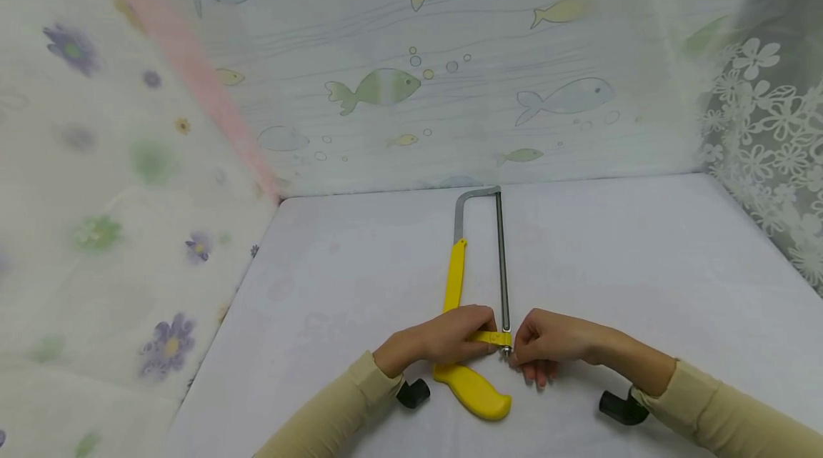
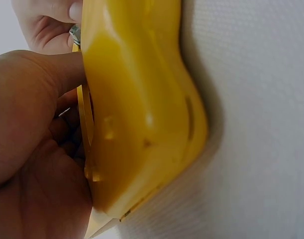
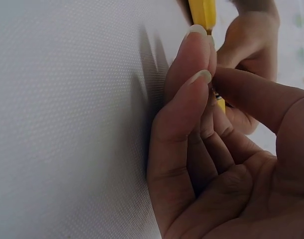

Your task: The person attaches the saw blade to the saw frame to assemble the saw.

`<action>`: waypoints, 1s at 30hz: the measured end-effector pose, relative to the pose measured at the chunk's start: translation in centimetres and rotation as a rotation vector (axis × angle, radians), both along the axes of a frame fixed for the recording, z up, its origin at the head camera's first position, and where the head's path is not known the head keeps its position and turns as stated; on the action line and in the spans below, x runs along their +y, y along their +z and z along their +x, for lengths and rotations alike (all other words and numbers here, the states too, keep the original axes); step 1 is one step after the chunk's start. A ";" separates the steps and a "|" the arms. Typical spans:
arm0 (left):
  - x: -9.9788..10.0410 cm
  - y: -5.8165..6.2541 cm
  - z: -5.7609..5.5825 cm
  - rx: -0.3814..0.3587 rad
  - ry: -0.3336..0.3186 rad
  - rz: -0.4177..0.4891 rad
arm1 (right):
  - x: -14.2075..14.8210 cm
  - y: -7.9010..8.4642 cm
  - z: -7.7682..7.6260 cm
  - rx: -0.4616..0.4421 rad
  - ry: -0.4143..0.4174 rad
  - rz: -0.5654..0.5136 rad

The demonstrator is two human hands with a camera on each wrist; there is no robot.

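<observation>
A hacksaw with a yellow grip [image 1: 479, 395] and grey-and-yellow frame [image 1: 454, 276] lies on the white surface, its blade [image 1: 503, 258] along the right side. My left hand [image 1: 455, 335] holds the frame just above the grip, around the yellow crosspiece [image 1: 491, 338]. At the blade's near end, my right hand [image 1: 556, 340] pinches the small metal wing nut [image 1: 505, 352] between thumb and fingers. In the left wrist view the yellow grip [image 2: 137, 99] fills the middle, and the metal nut [image 2: 75, 34] shows beside the right fingertips. The right wrist view shows the right hand's curled fingers [image 3: 176, 134] covering most of the nut.
A white cloth [image 1: 360, 251] covers the table, which meets a fish-print curtain [image 1: 450, 108] at the back. Flower-print fabric [image 1: 128, 229] hangs at the left and lace [image 1: 778, 122] at the right. Black wrist devices [image 1: 414, 394] sit under both sleeves.
</observation>
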State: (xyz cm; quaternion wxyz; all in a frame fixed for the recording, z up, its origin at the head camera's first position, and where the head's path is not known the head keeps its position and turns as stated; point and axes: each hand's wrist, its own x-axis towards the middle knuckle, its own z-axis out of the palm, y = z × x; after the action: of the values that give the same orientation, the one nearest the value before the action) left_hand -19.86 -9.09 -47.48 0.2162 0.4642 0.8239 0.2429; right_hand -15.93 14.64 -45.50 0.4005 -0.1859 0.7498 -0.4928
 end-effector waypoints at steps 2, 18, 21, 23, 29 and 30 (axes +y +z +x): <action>0.0 0.1 0.0 -0.002 0.000 0.000 | -0.1 0.1 0.0 -0.005 0.000 0.001; -0.1 0.2 0.1 -0.021 0.004 -0.002 | -0.9 0.6 0.0 -0.056 -0.047 0.048; -0.1 0.3 0.1 -0.023 0.004 0.003 | -0.9 0.6 0.0 -0.050 -0.048 0.044; -0.1 0.3 0.1 -0.025 0.006 0.005 | -0.8 0.5 0.0 -0.040 -0.045 0.042; -0.1 0.2 0.0 -0.033 0.011 0.004 | -0.3 0.5 -0.2 0.019 -0.020 0.040; -0.1 0.2 0.0 -0.032 0.012 0.002 | -0.2 0.4 -0.2 0.026 -0.015 0.036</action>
State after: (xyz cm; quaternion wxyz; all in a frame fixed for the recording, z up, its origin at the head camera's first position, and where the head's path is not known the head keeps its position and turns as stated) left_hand -19.82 -9.16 -47.33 0.2276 0.4556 0.8227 0.2525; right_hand -16.16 14.47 -45.08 0.3901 -0.1794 0.7650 -0.4800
